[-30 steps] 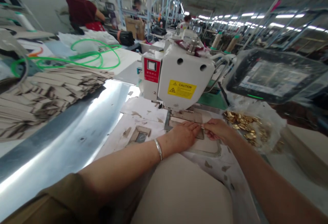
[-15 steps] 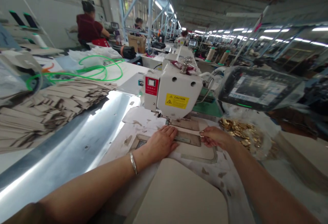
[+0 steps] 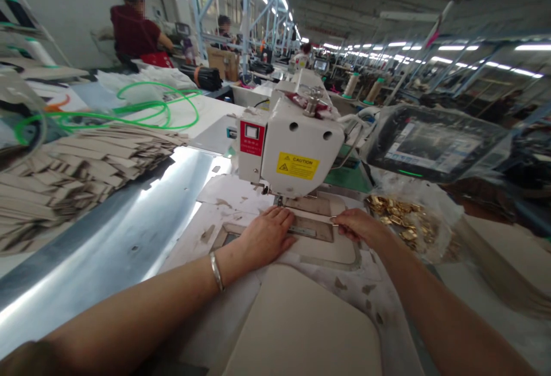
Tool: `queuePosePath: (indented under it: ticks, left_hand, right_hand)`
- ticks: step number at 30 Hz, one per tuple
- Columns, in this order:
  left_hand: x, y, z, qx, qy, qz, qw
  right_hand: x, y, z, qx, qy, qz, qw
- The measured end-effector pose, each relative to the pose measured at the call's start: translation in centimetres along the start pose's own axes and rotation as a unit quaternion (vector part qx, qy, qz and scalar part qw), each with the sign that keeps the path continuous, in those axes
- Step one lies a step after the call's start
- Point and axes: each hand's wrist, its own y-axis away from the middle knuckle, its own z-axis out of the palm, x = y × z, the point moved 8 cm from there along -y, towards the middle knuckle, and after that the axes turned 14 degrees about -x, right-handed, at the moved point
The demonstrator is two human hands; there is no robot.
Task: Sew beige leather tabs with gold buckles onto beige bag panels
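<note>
Left hand point(image 3: 270, 237) flat, palm-down, at 9 o'clock edge of smooth beige round-cornered panel point(image 3: 340, 248), 5 o'clock of white boxy sewing-machine head point(image 3: 275, 163). Right hand point(image 3: 356, 225) pinches thin shiny metal piece point(image 3: 333, 221).

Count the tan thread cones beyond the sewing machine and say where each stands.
2. The left cone stands beyond the machine head, to its right in the picture; the right cone stands beside it, nearer the screen. More may be hidden in the background.

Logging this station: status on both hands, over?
Left hand palm-down, left side of slotted beige panel. Right hand pinching small metal piece. Machine head just beyond.
</note>
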Motion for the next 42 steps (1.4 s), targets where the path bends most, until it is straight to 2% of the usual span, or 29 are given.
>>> queuePosePath:
  ticks: [13,27,33,38,42]
  left_hand:
    - [-4.1,3.3,-1.7,-0.03,0.004,-0.031,0.999]
    - [-8.6,6.7,-2.3,-0.015,0.0,-0.056,0.998]
    - [-8.5,5.7,-1.5,0.002,0.01,-0.043,0.999]
    - [-6.9,4.5,-1.0,0.016,0.02,-0.013,1.0]
    - [-6.1,4.2,-1.2,0.016,0.017,-0.02,1.0]
  right_hand:
    - [-4.0,-0.4,4.7,-0.01,0.016,0.005,1.0]
    - [-7.2,-2.4,9.7,-0.057,-0.005,0.002,0.998]
    - [-7.2,-2.9,8.5,-0.045,-0.009,0.009,0.999]
    - [-5.7,-2.3,6.7,-0.047,-0.02,0.026,0.998]
    - [-4.4,-1.9,5.2,-0.038,-0.038,0.038,0.998]
